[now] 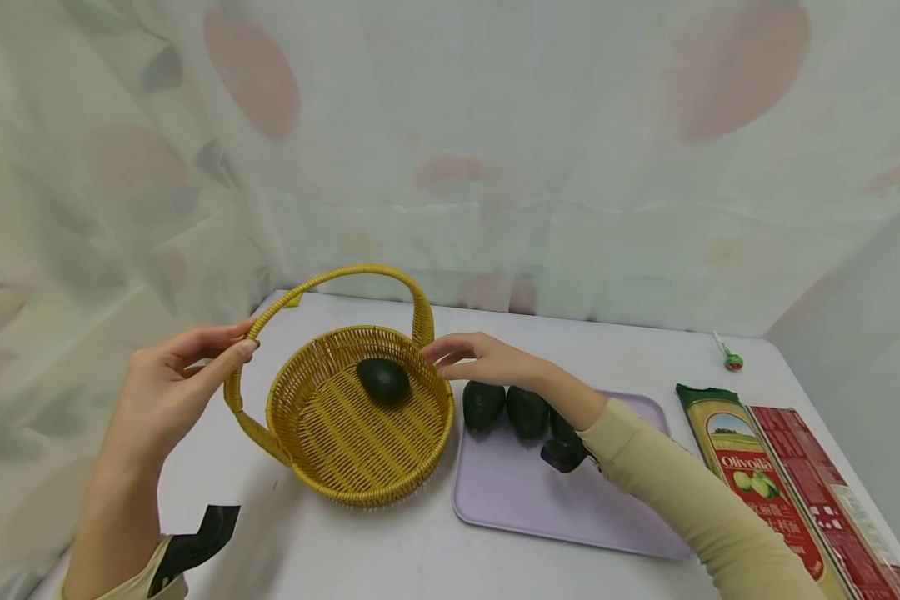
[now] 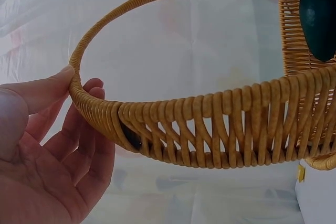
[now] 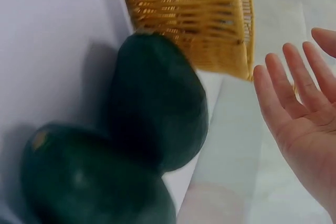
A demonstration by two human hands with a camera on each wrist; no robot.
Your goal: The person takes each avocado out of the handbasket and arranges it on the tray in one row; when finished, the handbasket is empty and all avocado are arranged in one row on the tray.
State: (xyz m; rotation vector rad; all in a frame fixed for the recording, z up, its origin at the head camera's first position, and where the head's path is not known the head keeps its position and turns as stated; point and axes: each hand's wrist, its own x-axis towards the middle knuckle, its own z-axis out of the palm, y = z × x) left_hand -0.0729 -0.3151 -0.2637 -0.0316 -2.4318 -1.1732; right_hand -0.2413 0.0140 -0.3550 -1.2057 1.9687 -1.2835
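A yellow wicker basket (image 1: pixel 360 450) with a tall arched handle (image 1: pixel 367 271) stands on the white table. Inside lies one dark green avocado (image 1: pixel 384 381), towards the back of the woven bottom. My left hand (image 1: pixel 168 383) pinches the left side of the handle between thumb and fingers; the left wrist view shows the thumb (image 2: pixel 58 82) on the cane. Over the basket's right rim hovers my right hand (image 1: pixel 487 360), fingers extended and nothing in them. Below that arm, more avocados (image 1: pixel 483 406) rest in a row on a lilac tray (image 1: pixel 525 496), partly covered by the forearm.
To the right of the tray lies a green and red Olivoilà package (image 1: pixel 750 475), with a dark red printed packet (image 1: pixel 817 492) alongside. A green-headed lollipop (image 1: pixel 732 361) is near the far right corner. A patterned curtain (image 1: pixel 495 167) hangs behind the table.
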